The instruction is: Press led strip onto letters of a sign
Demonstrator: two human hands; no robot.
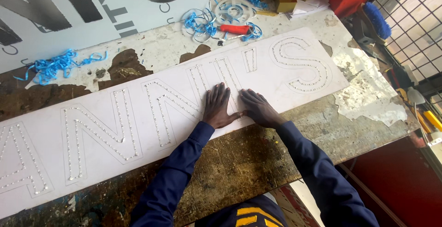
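Pressing my left hand (217,108) and right hand (258,108) flat, fingers spread and gripping nothing, on the long white sign panel (138,116) lying across the bench (239,162), I judge it light, stiff, bendy, best lifted by its long edges.

Left hand (217,107) pressed flat at centre of frame, palm down, fingers together and pointing up-frame. Right hand (258,108) flat just beside, thumbs touching. Both forearms in dark blue sleeves, rising from the lower edge.
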